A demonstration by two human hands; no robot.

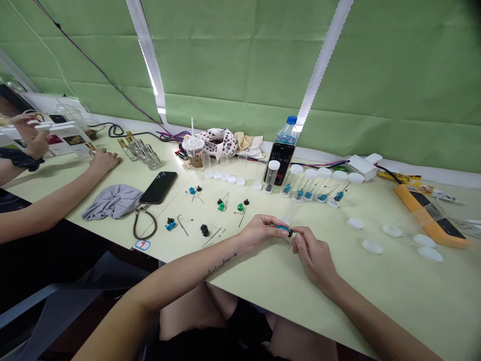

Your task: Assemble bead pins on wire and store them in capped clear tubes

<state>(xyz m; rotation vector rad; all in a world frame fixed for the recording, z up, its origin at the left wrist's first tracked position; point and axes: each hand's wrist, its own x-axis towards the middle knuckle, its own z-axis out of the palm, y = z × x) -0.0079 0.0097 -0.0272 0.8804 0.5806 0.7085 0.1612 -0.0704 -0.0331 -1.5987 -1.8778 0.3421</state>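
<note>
View: head camera, one view; places given from the black timer phone (281, 163), upright against a clear plastic bottle with a blue cap (291, 120).
Left hand: in front of the timer phone; thumb and fingers closed in a pinch on a small blue-and-black part (284, 229).
Right hand (314, 255): front-right of the timer phone; fingers curled, fingertips at the black end of that part. Can't tell if they grip or just touch.
Held part: between the hands, above the table (338, 301), in front of the timer phone. Fine detail hidden by fingers.
Timer phone screen: reads about 01:14:03.
Capped tubes: clear tube with white cap (274, 164) upright just in front of the timer phone, dark bits inside; row of clear white-capped tubes to its right, blue parts inside.
Loose parts: front-left of the timer phone: green part (240, 206), blue part (170, 224), black knobbed part (204, 230), thin bent metal wires among them.
White discs (372, 246): several lying flat, front-right of the timer phone.
Co-worker's hand (105, 161): far left of the timer phone, near gold-topped glass bottles (141, 150).
</note>
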